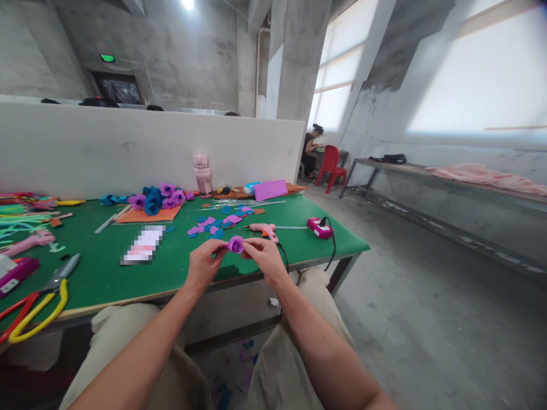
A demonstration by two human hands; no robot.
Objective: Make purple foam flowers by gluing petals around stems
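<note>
Knees and forearms nearest; left hand [204,263] and right hand [265,254] pinching purple flower [235,244] between fingertips above table [256,259] edge. Glue gun [264,229] just beyond; loosened pinch risks petals unrolling.

A craft worktop [299,219] as I see it through the head camera, covered in green and backed by a white partition [128,148].

Finished purple and blue flowers [158,198] sit on an orange sheet [147,215]; cut petals [213,223] lie scattered near a pink glue gun [264,229] and a pink power adapter [319,228]. A pink bottle [202,173] stands at the back, yellow-handled pliers [38,310] at the left edge. A person sits by a red chair [331,165] beyond.
</note>
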